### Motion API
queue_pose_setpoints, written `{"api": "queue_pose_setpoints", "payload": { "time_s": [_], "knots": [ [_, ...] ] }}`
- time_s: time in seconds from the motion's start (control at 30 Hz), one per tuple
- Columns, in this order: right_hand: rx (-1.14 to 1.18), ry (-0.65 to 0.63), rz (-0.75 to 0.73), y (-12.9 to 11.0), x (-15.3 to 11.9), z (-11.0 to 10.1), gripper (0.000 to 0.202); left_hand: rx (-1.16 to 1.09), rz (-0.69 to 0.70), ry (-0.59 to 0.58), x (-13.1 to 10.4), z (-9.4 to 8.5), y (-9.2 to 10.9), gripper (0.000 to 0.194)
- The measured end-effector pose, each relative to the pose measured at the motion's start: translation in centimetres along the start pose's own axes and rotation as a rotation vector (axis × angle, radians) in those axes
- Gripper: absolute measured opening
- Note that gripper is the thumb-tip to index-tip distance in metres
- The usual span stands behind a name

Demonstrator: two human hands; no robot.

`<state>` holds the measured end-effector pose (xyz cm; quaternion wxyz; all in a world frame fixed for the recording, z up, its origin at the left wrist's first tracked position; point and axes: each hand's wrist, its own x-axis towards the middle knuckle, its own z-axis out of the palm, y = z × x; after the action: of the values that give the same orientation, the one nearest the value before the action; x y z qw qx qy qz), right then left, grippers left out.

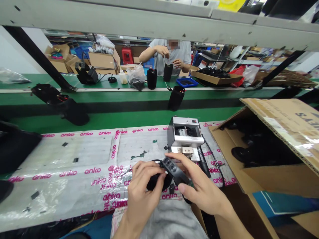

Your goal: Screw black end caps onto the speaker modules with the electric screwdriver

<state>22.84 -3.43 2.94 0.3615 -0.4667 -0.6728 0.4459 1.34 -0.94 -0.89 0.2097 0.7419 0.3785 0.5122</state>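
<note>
My right hand (196, 182) grips a dark grey plastic part (173, 170) with small round and square openings, held tilted between thumb and fingers. Close against its left side, my left hand (147, 184) pinches something small and pale beside a thin black cable. Below both hands is a round black piece (159, 182), partly hidden by my left fingers. Just beyond my hands stands a silver and black machine (186, 134) with a metal block on its near side.
An open cardboard box (286, 132) of black parts stands on the right. Black cylinders (176, 98) rest on the green belt (112, 114). Across it, a person (171, 56) handles another black cylinder (168, 72). A shelf beam (159, 21) crosses overhead.
</note>
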Motion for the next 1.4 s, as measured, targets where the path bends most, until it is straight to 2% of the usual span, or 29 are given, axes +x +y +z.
{"api": "queue_pose_setpoints", "payload": {
  "time_s": [0.13, 0.3, 0.47, 0.6, 0.7, 0.9, 1.0, 1.1, 1.17, 1.23, 1.3, 1.4],
  "knots": [
    [0.068, 0.015, 0.035, 0.1, 0.0, -0.2, 0.068, -0.019, -0.031, 0.026, 0.2, 0.3, 0.1, 0.02],
    [0.174, 0.017, 0.031, 0.1, 0.1, -0.3, 0.063, -0.006, 0.036, 0.006, 0.9, 0.6, 0.5, 0.023],
    [0.139, 0.029, 0.03, 0.0, 0.2, 0.0, 0.073, 0.009, -0.029, 0.025, 1.0, 0.7, 0.7, 0.02],
    [0.192, 0.056, 0.124, -0.3, 0.5, 0.3, 0.084, 0.034, -0.047, -0.004, 0.0, -0.1, -0.1, 0.02],
    [0.223, 0.067, 0.131, -0.5, 0.7, 0.5, 0.098, 0.031, -0.101, -0.031, -0.9, -0.4, -0.8, 0.018],
    [-0.031, -0.014, 0.077, -0.7, 0.2, 0.6, 0.097, -0.098, -0.191, -0.046, -1.6, 0.1, -1.1, 0.044],
    [-0.14, 0.028, 0.041, -0.6, 0.2, 1.0, 0.097, -0.255, -0.29, -0.031, -2.2, 0.0, -1.3, 0.035],
    [-0.202, 0.106, 0.015, -0.1, 0.5, 2.3, 0.094, -0.56, -0.41, 0.079, -3.0, -0.4, -1.8, 0.019],
    [-0.249, 0.156, -0.023, 0.4, 0.8, 3.3, 0.092, -0.66, -0.476, 0.098, -3.5, -0.5, -2.1, 0.031],
    [-0.284, 0.203, -0.064, 1.0, 1.0, 3.9, 0.091, -0.607, -0.53, 0.016, -3.7, -0.5, -2.4, 0.047],
    [-0.272, 0.22, -0.07, 1.5, 1.0, 4.1, 0.091, -0.496, -0.556, -0.073, -3.7, -0.1, -2.6, 0.054],
    [-0.135, 0.151, -0.058, 2.3, 0.4, 3.8, 0.092, -0.39, -0.532, -0.044, -3.6, 0.7, -2.9, 0.054]
  ]
}}
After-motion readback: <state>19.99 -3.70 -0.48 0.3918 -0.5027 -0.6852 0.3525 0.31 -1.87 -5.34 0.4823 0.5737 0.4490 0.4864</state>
